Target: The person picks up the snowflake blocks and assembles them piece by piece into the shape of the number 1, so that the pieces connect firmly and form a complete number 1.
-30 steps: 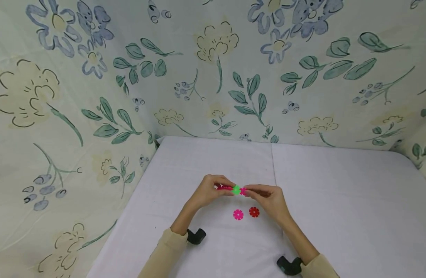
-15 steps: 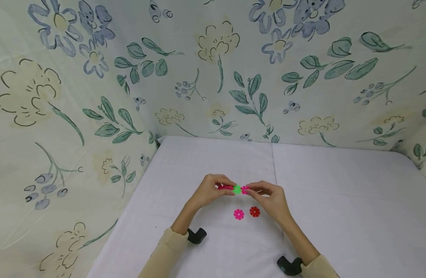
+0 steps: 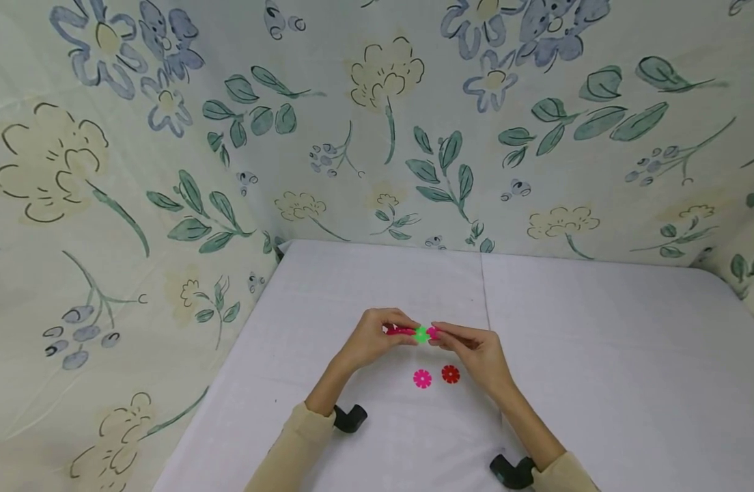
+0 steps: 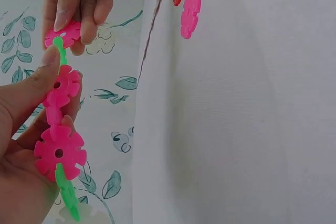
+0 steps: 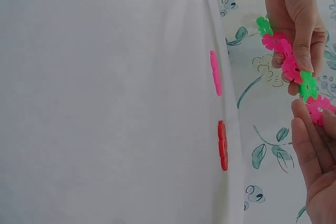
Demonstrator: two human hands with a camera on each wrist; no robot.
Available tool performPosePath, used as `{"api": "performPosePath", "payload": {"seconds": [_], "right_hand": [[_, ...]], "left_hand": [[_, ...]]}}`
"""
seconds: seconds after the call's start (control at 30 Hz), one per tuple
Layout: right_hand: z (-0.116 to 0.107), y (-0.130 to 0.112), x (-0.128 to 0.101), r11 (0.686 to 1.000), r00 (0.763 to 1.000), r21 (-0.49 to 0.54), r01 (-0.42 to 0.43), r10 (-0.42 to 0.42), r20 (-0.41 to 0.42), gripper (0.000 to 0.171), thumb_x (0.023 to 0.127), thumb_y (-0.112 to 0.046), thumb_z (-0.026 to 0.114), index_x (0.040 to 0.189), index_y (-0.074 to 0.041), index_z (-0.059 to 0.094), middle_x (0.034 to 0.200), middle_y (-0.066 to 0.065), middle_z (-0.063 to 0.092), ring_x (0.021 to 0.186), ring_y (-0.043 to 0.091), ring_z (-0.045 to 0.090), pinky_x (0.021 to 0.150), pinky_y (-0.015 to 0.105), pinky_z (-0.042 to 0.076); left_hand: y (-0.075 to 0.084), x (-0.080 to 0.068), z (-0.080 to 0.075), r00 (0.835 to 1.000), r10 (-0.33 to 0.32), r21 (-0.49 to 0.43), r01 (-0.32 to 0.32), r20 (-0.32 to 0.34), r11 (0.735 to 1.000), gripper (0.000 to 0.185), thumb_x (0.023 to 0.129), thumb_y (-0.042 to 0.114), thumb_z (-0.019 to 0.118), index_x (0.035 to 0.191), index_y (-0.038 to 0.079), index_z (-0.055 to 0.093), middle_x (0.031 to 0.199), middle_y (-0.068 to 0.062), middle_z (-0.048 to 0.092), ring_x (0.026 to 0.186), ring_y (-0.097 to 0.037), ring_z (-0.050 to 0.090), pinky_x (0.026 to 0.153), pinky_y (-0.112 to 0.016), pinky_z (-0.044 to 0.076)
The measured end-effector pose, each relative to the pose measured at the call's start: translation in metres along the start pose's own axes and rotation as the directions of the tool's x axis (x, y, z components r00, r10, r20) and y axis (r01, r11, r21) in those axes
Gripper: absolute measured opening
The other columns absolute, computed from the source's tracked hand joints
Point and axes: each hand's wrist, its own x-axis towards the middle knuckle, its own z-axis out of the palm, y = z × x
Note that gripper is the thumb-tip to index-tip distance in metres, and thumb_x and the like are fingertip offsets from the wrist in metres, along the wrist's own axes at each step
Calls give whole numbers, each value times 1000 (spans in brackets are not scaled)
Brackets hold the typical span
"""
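Note:
My left hand grips a chain of notched plastic flower discs, pink and green, slotted into one another at angles. The thumb presses near the chain's upper end, by a green disc. At that end my right hand pinches a pink disc between thumb and fingers, its edge meeting the green disc's edge. Both hands are close together above the table. Below them in the head view, a loose pink disc and a red disc lie side by side on the cloth.
A white cloth with a fold line covers the table. Floral fabric hangs behind and to the left. Black wrist devices sit at both cuffs, close over the cloth.
The right fingers have shifted slightly around the pink disc, which stays against the green one. The left hand and the loose discs hold almost the same places.

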Motion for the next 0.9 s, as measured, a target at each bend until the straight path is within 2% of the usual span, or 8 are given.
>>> {"api": "performPosePath", "payload": {"seconds": [0.17,0.4,0.6,0.73,0.9], "right_hand": [[-1,-1,1,999,1000,-24,26,-26,-11,31,89,-3,65,120,-4,67,108,19,72,90,24,73,78,26,57],[0,-5,1,999,998,-5,32,-32,-54,30,88,-3,66,118,0,68,108,22,71,90,18,74,75,27,58],[0,-4,2,999,998,-1,39,-39,-51,29,88,-1,66,117,2,68,104,25,71,87,20,74,75,27,58],[1,-2,3,999,999,-8,40,-40,-34,29,88,-1,66,117,2,68,104,25,71,86,25,74,75,27,58],[4,-2,4,999,998,-10,40,-40,-50,29,88,-2,66,116,1,68,103,24,72,86,24,74,74,27,58]], "left_hand": [[1,0,1,999,19,-16,-19,-29,1000,25,78,23,80,102,18,77,94,7,73,85,-14,60,69,-22,49],[2,2,3,998,5,-64,-10,-70,998,25,77,23,80,101,18,77,91,6,73,83,-9,59,67,-23,50],[5,4,0,999,0,-73,-4,-46,997,22,77,20,80,98,17,78,88,5,72,77,-11,55,62,-24,47],[5,3,-2,999,-25,-92,22,-29,995,20,77,18,81,96,16,78,88,2,73,76,-13,53,62,-24,44],[4,3,-1,998,-42,-95,37,-42,995,21,76,14,81,97,13,78,90,-3,73,77,-15,53,63,-26,43]]}}
